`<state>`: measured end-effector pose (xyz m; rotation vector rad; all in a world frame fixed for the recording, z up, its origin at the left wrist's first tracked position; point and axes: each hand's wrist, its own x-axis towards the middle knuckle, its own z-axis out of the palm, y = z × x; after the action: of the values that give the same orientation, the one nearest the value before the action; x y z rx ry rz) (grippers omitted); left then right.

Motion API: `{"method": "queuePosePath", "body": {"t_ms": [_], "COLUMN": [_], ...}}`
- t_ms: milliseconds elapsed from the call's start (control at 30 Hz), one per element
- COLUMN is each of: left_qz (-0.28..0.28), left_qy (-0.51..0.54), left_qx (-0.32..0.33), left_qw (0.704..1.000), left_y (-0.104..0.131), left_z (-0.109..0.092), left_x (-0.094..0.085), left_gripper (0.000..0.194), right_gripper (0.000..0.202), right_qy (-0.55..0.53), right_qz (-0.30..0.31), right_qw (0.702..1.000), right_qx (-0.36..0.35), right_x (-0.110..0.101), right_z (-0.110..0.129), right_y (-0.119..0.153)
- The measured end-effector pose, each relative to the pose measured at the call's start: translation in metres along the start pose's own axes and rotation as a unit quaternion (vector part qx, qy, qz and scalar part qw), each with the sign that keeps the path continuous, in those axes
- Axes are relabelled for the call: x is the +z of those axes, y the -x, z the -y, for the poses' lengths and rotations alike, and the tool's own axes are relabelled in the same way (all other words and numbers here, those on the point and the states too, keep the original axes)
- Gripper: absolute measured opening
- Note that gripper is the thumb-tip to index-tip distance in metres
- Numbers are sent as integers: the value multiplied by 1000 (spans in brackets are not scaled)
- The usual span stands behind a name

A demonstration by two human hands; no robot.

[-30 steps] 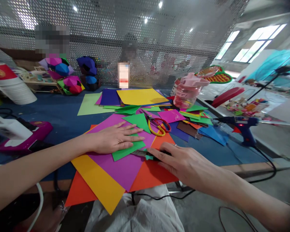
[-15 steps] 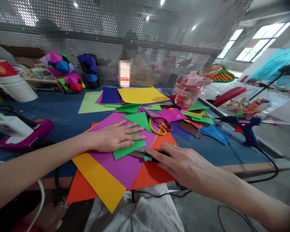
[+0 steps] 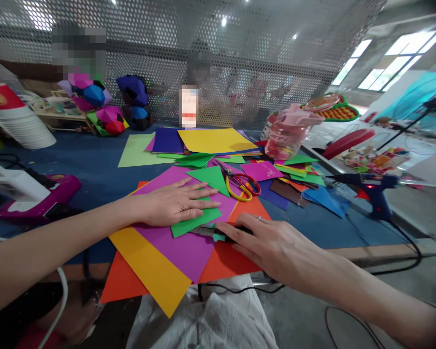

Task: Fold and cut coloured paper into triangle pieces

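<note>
My left hand (image 3: 179, 202) lies flat with its fingers stretched, pressing a green paper piece (image 3: 194, 221) onto a purple sheet (image 3: 167, 247). My right hand (image 3: 263, 237) is closed round a utility knife (image 3: 220, 235) with a dark body and teal parts. Its grey blade lies along the lower edge of the green piece; my fingers hide most of the handle. Under the purple sheet are a yellow-orange sheet (image 3: 154, 274) and orange-red sheets (image 3: 236, 261). Beyond my fingers rest a green triangle (image 3: 210, 178) and scissors (image 3: 245, 186) with red and yellow handles.
Stacked coloured paper (image 3: 218, 140) and loose scraps (image 3: 298, 169) lie farther back. A pink bottle (image 3: 287, 135) stands behind the scraps. At right is a glue gun (image 3: 374, 186) with a cord; at left, a purple power strip (image 3: 39, 206) and paper cups (image 3: 29, 128).
Both hands stay almost in place, the left flat and the right still holding the utility knife. The whole view has shifted slightly.
</note>
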<state>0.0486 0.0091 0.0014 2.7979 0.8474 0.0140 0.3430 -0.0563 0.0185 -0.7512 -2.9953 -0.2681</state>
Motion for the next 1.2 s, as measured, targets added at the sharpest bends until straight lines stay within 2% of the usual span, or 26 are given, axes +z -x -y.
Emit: {"method": "queuePosePath", "body": {"t_ms": [367, 533, 700, 967, 1200], "left_qz": [25, 17, 15, 6, 12], "left_qy": [-1, 5, 5, 3, 5], "left_qx": [-16, -13, -11, -4, -7], "left_qw": [1000, 1000, 1000, 1000, 1000], "left_y": [-1, -1, -1, 0, 0], "left_z": [-3, -3, -2, -2, -4], "left_x": [-3, -2, -2, -1, -2], "left_gripper": [49, 49, 49, 49, 49], "right_gripper": [60, 57, 62, 49, 63], "right_qy": [5, -10, -23, -31, -11], "right_qz": [11, 18, 31, 10, 33], "right_qw": [1000, 1000, 999, 999, 999], "right_qx": [0, 1, 0, -9, -7], "right_x": [0, -2, 0, -3, 1], "right_z": [6, 9, 9, 10, 9], "right_y": [8, 1, 5, -5, -2]}}
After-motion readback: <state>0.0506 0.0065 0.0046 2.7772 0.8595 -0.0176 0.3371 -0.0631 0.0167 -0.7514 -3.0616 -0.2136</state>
